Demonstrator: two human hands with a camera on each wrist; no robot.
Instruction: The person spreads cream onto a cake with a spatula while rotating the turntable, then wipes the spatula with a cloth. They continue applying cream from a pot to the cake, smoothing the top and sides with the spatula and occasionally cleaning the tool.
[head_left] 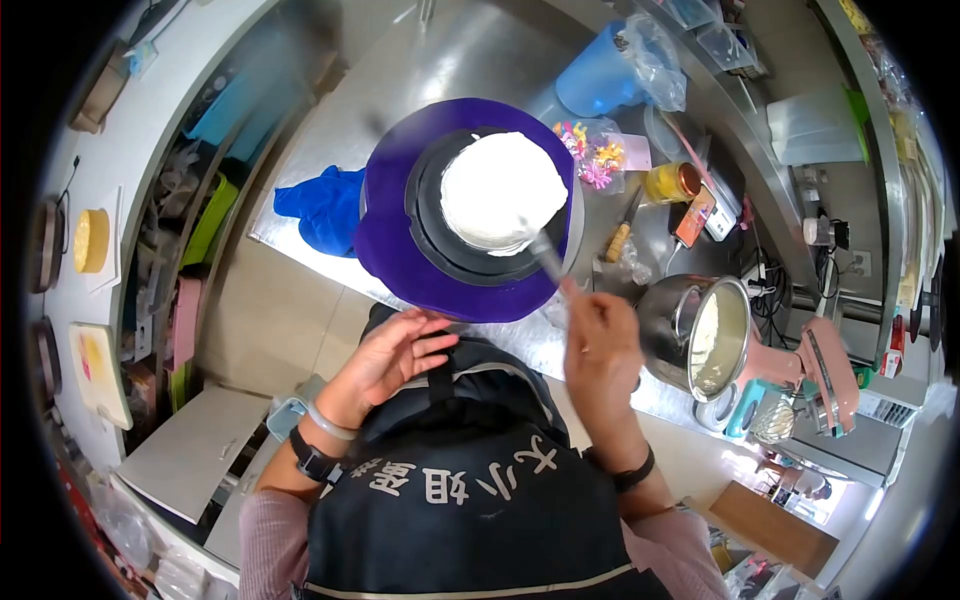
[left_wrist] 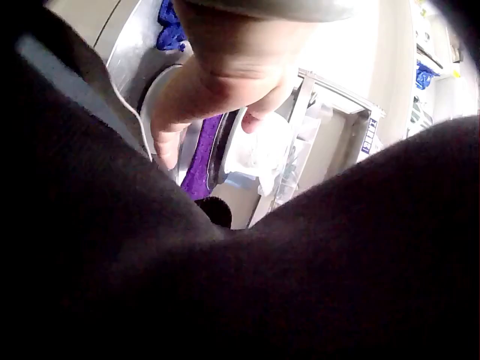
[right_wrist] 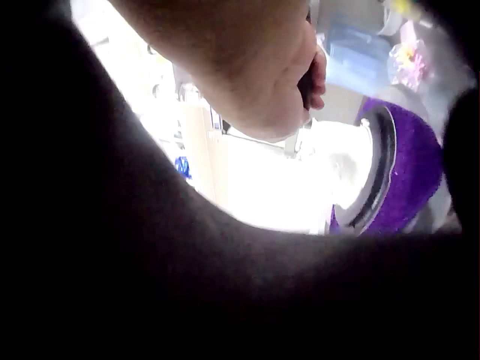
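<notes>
A round cake covered in white cream (head_left: pixel 503 190) sits on a dark round base (head_left: pixel 430 225) over a purple turntable cover (head_left: pixel 400 275). My right hand (head_left: pixel 605 345) grips an icing spatula (head_left: pixel 546 255), whose blurred metal blade overlaps the cake's near right edge. In the right wrist view, the fingers of that hand (right_wrist: pixel 270 82) curl round a dark handle (right_wrist: pixel 305 84). My left hand (head_left: pixel 400 352) holds nothing, its fingers relaxed and fingertips right at the near rim of the purple cover. The left wrist view shows this hand (left_wrist: pixel 225 86) above the purple edge (left_wrist: pixel 201 161).
A blue cloth (head_left: pixel 325 210) lies left of the turntable. Right of it are a blue bucket (head_left: pixel 600 75), bagged colourful decorations (head_left: pixel 597 160), a yellow jar (head_left: pixel 668 183), a wooden-handled knife (head_left: pixel 618 240) and a phone (head_left: pixel 694 217). A steel mixer bowl of cream (head_left: pixel 690 335) stands near my right hand.
</notes>
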